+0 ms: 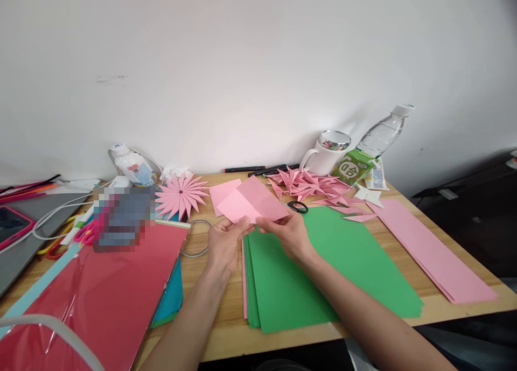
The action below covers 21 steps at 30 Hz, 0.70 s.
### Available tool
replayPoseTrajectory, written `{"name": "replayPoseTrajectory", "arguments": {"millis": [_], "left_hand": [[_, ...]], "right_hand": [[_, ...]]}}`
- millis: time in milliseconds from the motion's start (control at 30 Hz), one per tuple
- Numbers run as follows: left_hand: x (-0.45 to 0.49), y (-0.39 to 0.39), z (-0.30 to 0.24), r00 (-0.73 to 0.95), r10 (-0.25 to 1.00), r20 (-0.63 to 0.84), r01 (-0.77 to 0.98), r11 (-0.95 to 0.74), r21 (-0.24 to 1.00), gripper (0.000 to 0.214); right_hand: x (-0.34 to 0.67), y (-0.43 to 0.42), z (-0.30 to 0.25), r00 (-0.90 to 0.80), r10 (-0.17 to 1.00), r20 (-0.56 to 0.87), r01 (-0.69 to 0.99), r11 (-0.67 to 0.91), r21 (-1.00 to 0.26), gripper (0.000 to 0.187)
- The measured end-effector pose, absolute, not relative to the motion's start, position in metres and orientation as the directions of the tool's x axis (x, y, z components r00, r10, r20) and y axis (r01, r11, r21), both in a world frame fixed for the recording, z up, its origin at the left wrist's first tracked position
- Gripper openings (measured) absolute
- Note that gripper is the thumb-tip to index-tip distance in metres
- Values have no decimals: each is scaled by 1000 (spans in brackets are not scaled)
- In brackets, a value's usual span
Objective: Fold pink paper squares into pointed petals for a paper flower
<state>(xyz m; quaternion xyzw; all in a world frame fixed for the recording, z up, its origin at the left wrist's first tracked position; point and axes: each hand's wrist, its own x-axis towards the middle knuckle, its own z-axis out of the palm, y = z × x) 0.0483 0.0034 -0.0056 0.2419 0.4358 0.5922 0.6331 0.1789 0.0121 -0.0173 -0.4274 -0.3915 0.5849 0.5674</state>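
Between my two hands is a pink sheet of paper [264, 196] with a crease down its middle, held up over the table. My left hand [226, 239] pinches its lower left edge, and my right hand [288, 232] grips the lower right edge. Behind it lies another pink paper square [220, 190], partly covered. A stack of green paper [331, 268] lies below my right forearm. To the left of the held sheet sits a pink folded paper star [181, 195]. Several pink folded paper pieces [299, 183] are heaped to the right.
Red paper in a plastic sleeve [117, 285] lies at left. A white mug [327, 153], a green carton [353, 166] and a water bottle [382, 134] stand at the back right. Pink paper strips [432, 250] lie at right. Scissors [299, 206] show one black handle.
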Motion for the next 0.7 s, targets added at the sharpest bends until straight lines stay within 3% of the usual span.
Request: {"name": "replayPoseTrajectory", "arguments": {"millis": [433, 700], "left_hand": [[50, 4, -5, -54, 962, -267, -574, 189, 797, 32], [57, 1, -5, -96, 972, -216, -546, 130, 828, 33]], "right_hand": [[178, 11, -17, 6, 1000, 21, -274, 22, -961, 39], [177, 9, -15, 44, 998, -37, -147, -31, -989, 36]]}}
